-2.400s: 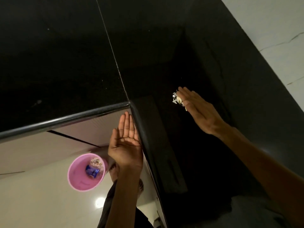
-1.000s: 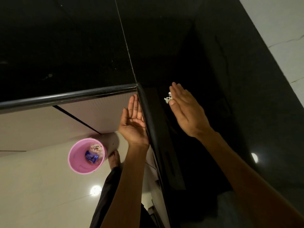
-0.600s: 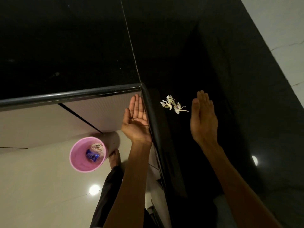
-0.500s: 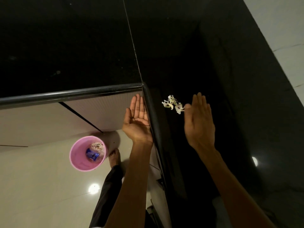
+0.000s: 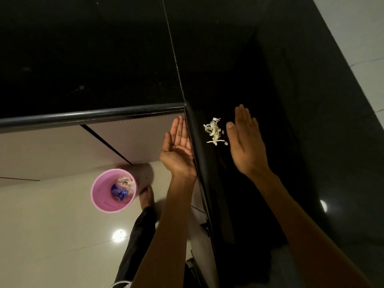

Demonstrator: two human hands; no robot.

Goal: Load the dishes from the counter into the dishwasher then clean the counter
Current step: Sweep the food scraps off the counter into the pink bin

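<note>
Just left of the right hand's (image 5: 246,146) straight fingers (image 5: 242,119) lay scraps (image 5: 214,132) on the bench (image 5: 270,80). They looked light and loose, best swept, not pinched. The left hand (image 5: 177,150) waited flat-palmed.

Both hands (image 5: 246,142) flat, fingers straight

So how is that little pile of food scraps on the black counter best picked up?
The food scraps are loose, flat bits, so pinching would likely leave some behind. Better to sweep than grip: come from the far side with the right hand, fingers straight and its edge on the counter, and push the pile over the rounded edge into the left hand, cupped palm-up just below.
</note>
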